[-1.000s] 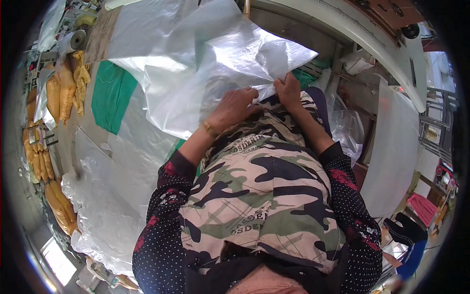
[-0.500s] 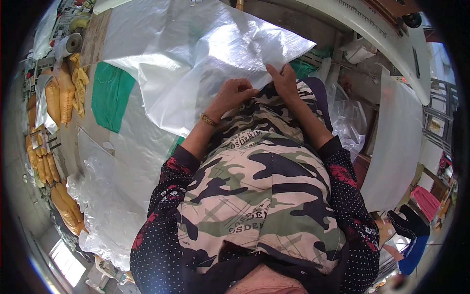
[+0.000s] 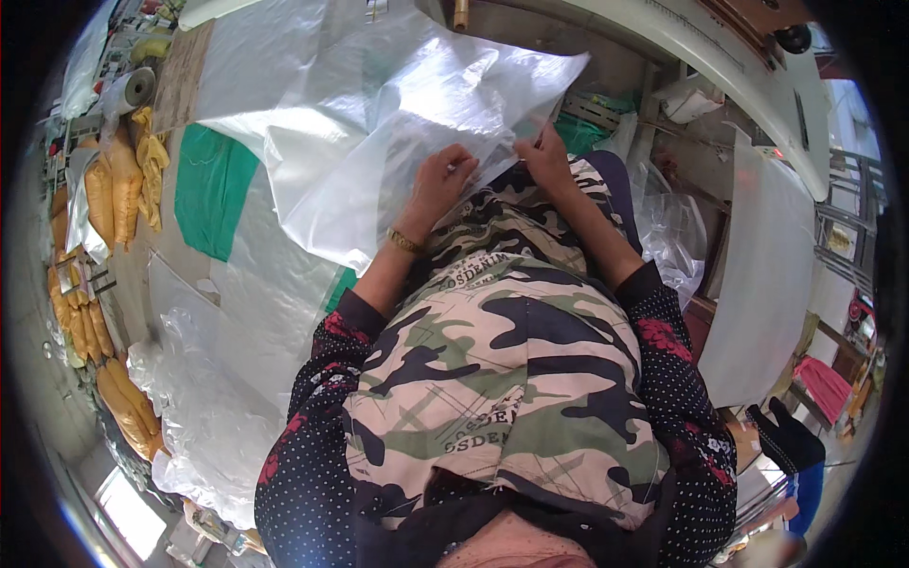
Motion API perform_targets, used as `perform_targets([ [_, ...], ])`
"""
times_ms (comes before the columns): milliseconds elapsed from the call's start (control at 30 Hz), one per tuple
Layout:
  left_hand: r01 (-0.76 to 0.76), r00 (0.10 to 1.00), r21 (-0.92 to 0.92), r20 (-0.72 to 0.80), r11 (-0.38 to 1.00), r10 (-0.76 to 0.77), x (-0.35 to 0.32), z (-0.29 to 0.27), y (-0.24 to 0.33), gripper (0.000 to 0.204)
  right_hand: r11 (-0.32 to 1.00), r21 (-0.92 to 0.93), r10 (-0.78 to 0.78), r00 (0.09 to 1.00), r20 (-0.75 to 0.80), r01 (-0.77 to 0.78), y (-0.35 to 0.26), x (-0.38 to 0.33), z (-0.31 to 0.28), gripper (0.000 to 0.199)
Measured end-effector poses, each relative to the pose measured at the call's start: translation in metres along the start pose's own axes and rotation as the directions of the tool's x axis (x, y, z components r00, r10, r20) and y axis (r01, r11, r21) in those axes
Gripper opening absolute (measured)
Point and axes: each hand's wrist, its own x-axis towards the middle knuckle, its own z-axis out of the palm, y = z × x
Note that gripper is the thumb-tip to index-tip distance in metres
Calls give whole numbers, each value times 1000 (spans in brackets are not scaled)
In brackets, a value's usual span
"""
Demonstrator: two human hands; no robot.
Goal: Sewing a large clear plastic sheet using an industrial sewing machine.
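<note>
A large sheet of clear plastic film (image 3: 322,151) spreads out ahead of me, shiny and wrinkled, its near edge lying by my lap. My left hand (image 3: 441,187) is closed, thumb and fingers pinched together on this edge. To its right, my right hand (image 3: 547,163) also pinches the edge, with its thumb toward the left hand. A corner of the film stands up beyond the right hand. The exact folds under the fingertips are too small to make out. A camouflage-patterned apron (image 3: 502,350) covers my front and lap.
Green sheeting (image 3: 216,189) shows beside the film on the left. Crumpled clear plastic (image 3: 213,417) lies at lower left, near orange-brown bags (image 3: 123,194). At right are a pale machine arm (image 3: 701,71) and a hanging translucent sheet (image 3: 762,275). A person's blue sleeve (image 3: 807,497) appears lower right.
My left hand has shifted slightly left, and my right hand has turned inward, its thumb lower. The raised corner of the film has moved a little left. The person at lower right has shifted.
</note>
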Motion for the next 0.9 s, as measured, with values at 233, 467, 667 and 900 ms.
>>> perform_targets([
  [233,151,909,-199,-358,968,-215,-18,-46,46,15,829,543,267,947,-178,-132,-47,24,36,14],
  [467,-255,512,-39,-853,966,101,-50,-228,105,20,935,276,-244,968,49,222,-213,-49,21,16],
  [667,-18,129,441,-889,897,440,-24,-414,204,27,542,190,-813,568,-129,818,-283,-61,-75,29],
  [900,848,182,453,-736,274,653,24,-651,102,35,800,-411,-588,430,-685,438,-203,-28,-273,29],
])
